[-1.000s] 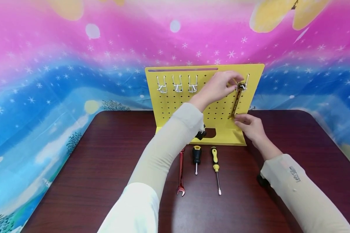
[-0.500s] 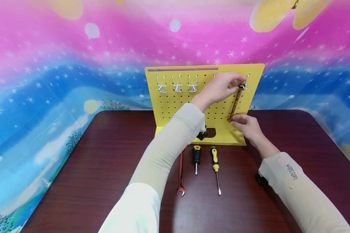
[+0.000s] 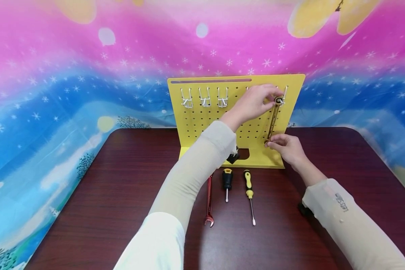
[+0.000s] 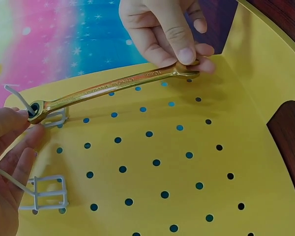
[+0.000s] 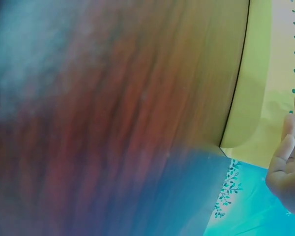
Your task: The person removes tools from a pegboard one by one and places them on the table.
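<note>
A gold combination wrench point(image 3: 273, 122) slants down the right part of the yellow pegboard point(image 3: 219, 127). Its ring end has a white hook's prong through it, as the left wrist view shows. My left hand point(image 3: 253, 100) pinches that ring end between fingertips and thumb. Lower down, my right hand point(image 3: 290, 150) pinches the open end; the left wrist view shows its thumb point(image 4: 179, 42) pressing on the jaw end. Only part of the right hand point(image 5: 287, 172) appears at the edge of the right wrist view, without the wrench.
Several white wire hooks point(image 3: 205, 98) line the pegboard's top. On the dark wooden table point(image 3: 138, 180) before it lie a red wrench point(image 3: 209, 202), a stubby black screwdriver point(image 3: 227, 182) and a longer yellow-and-black screwdriver point(image 3: 249, 187). A patterned cloth point(image 3: 71, 97) hangs behind.
The wrench's lower end has shifted slightly down and left, with the right hand following it. The left hand stays by the ring end, nearly still.
</note>
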Demonstrator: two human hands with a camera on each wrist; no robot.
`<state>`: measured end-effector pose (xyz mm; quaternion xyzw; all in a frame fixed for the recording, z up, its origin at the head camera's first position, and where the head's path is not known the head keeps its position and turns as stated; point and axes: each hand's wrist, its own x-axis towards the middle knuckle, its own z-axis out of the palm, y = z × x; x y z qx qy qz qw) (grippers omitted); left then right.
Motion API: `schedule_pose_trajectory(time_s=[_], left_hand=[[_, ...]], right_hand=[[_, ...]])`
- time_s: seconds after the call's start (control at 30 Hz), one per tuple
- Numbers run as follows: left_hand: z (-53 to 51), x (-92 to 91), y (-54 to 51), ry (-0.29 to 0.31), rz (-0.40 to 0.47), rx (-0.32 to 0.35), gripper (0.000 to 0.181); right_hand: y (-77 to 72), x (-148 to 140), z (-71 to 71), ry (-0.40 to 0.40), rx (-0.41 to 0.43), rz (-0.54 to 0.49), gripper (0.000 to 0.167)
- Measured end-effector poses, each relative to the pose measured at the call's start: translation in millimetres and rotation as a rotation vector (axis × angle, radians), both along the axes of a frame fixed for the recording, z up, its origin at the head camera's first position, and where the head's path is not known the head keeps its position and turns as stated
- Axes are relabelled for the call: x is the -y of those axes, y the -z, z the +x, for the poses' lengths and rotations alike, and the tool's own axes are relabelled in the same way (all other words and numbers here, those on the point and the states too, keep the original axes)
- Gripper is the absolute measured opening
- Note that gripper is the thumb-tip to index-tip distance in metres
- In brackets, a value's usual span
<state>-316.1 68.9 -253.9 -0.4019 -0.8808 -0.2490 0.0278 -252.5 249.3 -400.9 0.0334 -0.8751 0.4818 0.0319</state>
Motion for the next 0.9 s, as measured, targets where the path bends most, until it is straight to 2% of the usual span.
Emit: schedule_pose_trajectory(time_s=[0.17,0.47,0.7,0.9], left_hand=[[2.2,0.7,0.6,-0.019,-0.015,-0.009,0.042],[5.0,1.0,-0.3,-0.007,-0.013,-0.055,0.039],[7.0,-0.4,-2.0,0.003,-0.021,-0.053,0.04],[9.3,0.7,-1.4,0.001,-0.024,-0.05,0.041]], right_hand=[[-0.6,0.0,4.3,-0.014,-0.022,0.024,0.026],[-7.2,2.7,15.2,-0.045,-0.052,0.053,0.024],[-7.2,-0.4,20.6,-0.032,-0.099,0.092,0.019],[-7.3,-0.8,25.5,-0.052,-0.113,0.102,0.021]])
